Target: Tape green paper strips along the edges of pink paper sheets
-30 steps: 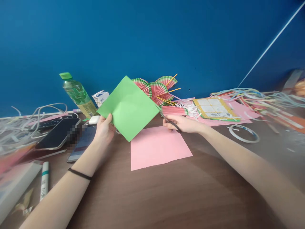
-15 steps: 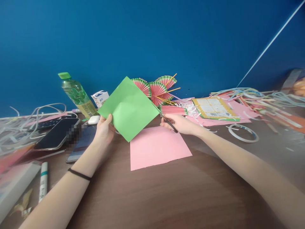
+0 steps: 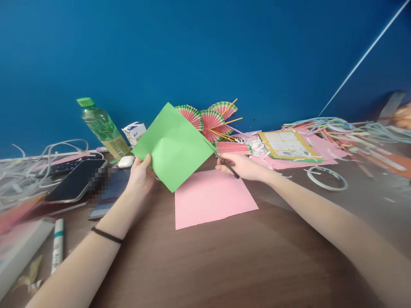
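A sheet of green paper (image 3: pixel 173 147) is held up, turned corner-wise, with my left hand (image 3: pixel 141 173) pinching its left side, thumb in front. My right hand (image 3: pixel 236 164) grips a pair of scissors (image 3: pixel 230 167) with dark handles. Their blades reach the right corner of the green paper, along its upper right edge. Below lies a flat sheet of pink paper (image 3: pixel 212 201) on the brown table (image 3: pixel 231 261). Folded red-and-green paper fans (image 3: pixel 212 122) with yellow sticks stand behind the green sheet, partly hidden by it.
On the left are a green-capped bottle (image 3: pixel 102 128), a phone (image 3: pixel 77 180), a white earphone case (image 3: pixel 126 161) and a marker (image 3: pixel 58 244). To the right lie a tape roll (image 3: pixel 327 179), a yellow packet (image 3: pixel 289 145) and paper strips (image 3: pixel 340 128). A blue wall (image 3: pixel 205 51) rises behind.
The scissor blades now show farther over the upper right edge of the green paper. Both hands stay nearly in place, and the whole view has shifted slightly.
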Motion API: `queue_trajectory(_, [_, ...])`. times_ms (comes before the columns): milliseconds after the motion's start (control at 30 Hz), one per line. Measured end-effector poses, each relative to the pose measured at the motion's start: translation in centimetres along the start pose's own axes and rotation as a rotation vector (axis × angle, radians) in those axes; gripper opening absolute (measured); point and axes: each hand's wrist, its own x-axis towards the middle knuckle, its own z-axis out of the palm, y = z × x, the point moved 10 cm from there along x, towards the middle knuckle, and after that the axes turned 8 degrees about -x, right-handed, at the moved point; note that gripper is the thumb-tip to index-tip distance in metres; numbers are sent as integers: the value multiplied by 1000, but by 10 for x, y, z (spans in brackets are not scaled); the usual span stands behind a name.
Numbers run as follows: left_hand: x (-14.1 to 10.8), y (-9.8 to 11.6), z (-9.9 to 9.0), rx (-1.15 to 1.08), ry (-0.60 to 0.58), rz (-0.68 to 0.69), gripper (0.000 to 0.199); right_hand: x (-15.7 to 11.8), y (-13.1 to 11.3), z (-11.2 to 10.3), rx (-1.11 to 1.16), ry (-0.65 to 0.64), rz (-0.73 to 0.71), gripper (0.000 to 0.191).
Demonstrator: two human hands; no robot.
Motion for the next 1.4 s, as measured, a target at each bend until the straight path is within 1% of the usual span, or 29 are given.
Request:
queue_trajectory(233, [0, -4, -2, -45, 20, -24, 13, 0, 0, 0, 16, -9, 3, 32])
queue_trajectory(433, [1, -5, -3, -14, 6, -10, 14, 1, 2, 0, 36, -9, 0, 33])
queue_trajectory(600, [1, -6, -5, -24, 26, -24, 14, 1, 4, 0, 37, -3, 5, 34])
queue_trajectory(900, [2, -8, -8, -20, 51, -41, 13, 1, 1, -2, 25, 11, -6, 36])
queue_trajectory(1000, [3, -8, -8, -5, 42, -35, 12, 0, 0, -3, 46, 9, 3, 37])
queue_trajectory(1233, [5, -10, -11, -15, 59, -35, 14, 0, 2, -2, 89, 5, 7, 40])
queue_trajectory(1400, [1, -10, -10, -24, 75, -59, 13, 0, 4, 1, 156, -4, -4, 40])
